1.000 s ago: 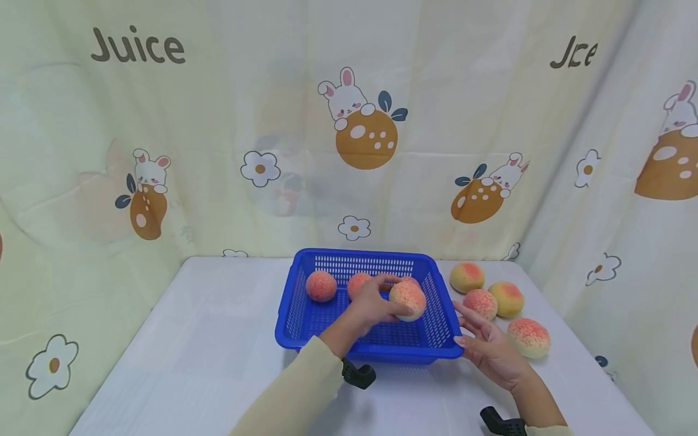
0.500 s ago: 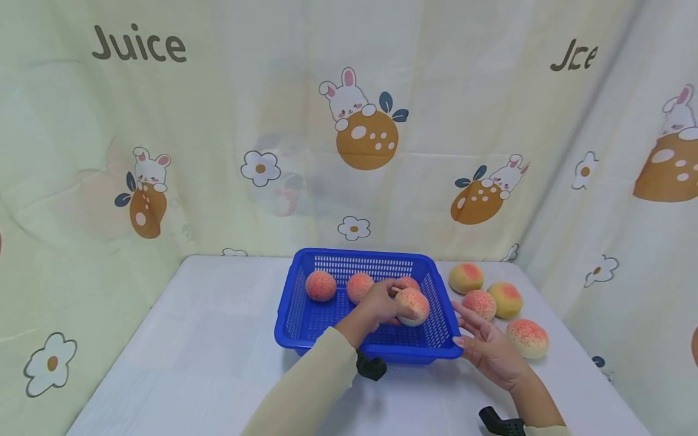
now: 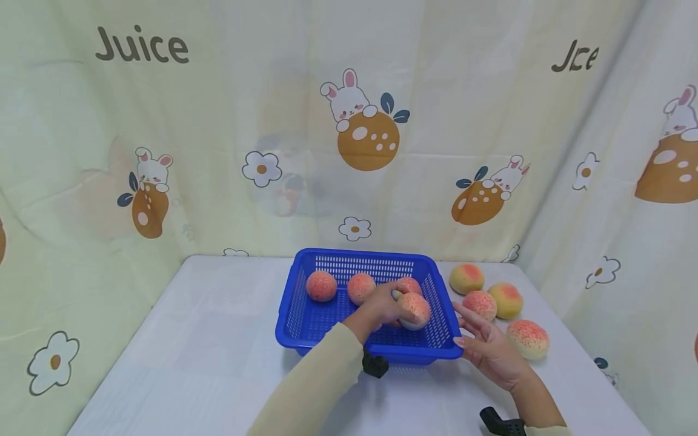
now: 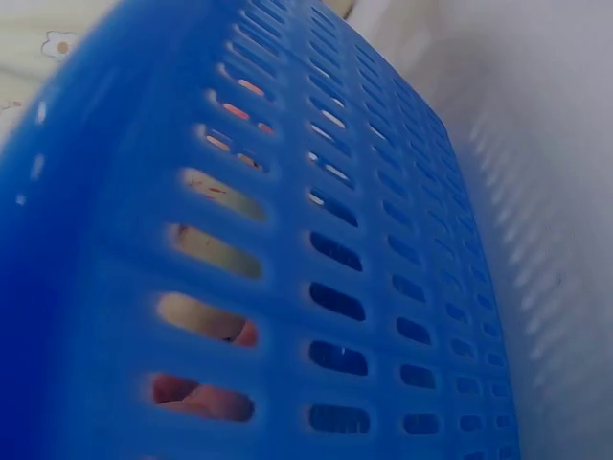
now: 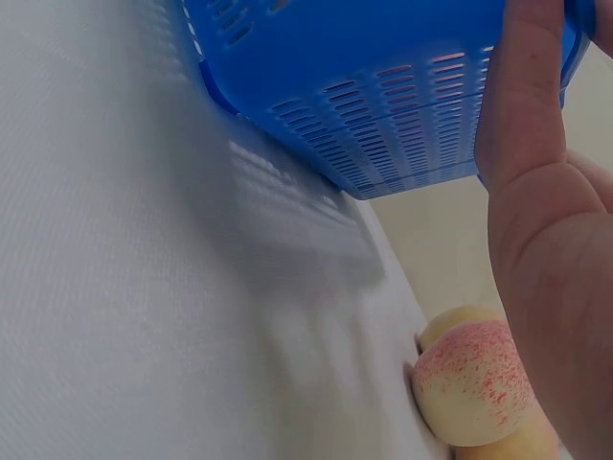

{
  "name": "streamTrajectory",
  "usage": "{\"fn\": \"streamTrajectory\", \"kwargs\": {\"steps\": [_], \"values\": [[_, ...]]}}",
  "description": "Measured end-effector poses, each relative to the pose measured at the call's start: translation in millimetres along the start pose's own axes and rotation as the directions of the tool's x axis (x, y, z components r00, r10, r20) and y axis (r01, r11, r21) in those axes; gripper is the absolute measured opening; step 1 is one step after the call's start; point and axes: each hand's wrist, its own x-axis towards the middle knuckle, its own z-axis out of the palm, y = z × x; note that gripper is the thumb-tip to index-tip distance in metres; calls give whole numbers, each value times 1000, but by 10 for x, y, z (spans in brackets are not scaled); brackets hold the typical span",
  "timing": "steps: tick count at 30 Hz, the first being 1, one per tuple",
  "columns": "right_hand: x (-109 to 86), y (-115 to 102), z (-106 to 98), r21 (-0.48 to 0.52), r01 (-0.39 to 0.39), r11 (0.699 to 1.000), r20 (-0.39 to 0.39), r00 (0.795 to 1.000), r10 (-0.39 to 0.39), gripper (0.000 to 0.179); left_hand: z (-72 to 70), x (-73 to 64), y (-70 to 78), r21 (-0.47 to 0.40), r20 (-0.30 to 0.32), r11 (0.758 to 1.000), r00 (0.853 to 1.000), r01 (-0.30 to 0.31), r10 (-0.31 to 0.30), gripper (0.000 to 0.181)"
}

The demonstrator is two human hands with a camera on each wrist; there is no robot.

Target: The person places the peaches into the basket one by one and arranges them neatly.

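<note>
In the head view my left hand (image 3: pixel 385 304) grips a pink-speckled peach (image 3: pixel 415 311) low inside the blue plastic basket (image 3: pixel 322 350), towards its right end. Three more peaches share the basket: one at the left (image 3: pixel 321 286), a middle peach (image 3: pixel 361 288), and a back-right peach (image 3: pixel 409 285) partly hidden behind the held one. My right hand (image 3: pixel 492 351) holds the basket's right rim near the front corner, thumb at the edge. The left wrist view is filled by the basket's slotted wall (image 4: pixel 287 278). In the right wrist view, a digit (image 5: pixel 533 96) lies along the basket wall.
Right of the basket, several peaches rest on the white table (image 3: pixel 180 363), including a yellowish peach (image 3: pixel 466 278) at the back and a speckled peach (image 3: pixel 528 339) nearest the front. A printed curtain (image 3: pixel 262 109) hangs behind the table and along its sides.
The left hand has moved right and slightly towards the front with its peach, lowering it beside the back-right peach. The right hand stays at the rim.
</note>
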Motion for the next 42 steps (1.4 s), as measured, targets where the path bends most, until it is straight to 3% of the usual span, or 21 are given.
{"fn": "streamTrajectory", "kwargs": {"steps": [18, 42], "values": [[-6, 3, -8, -12, -22, 1000, -32, 999, 22, 72, 45, -32, 37, 77, 42, 995, 997, 57, -61, 49], [1, 17, 15, -13, -28, 1000, -52, 998, 28, 72, -14, -10, -13, 63, 75, 997, 996, 46, -51, 51]]}}
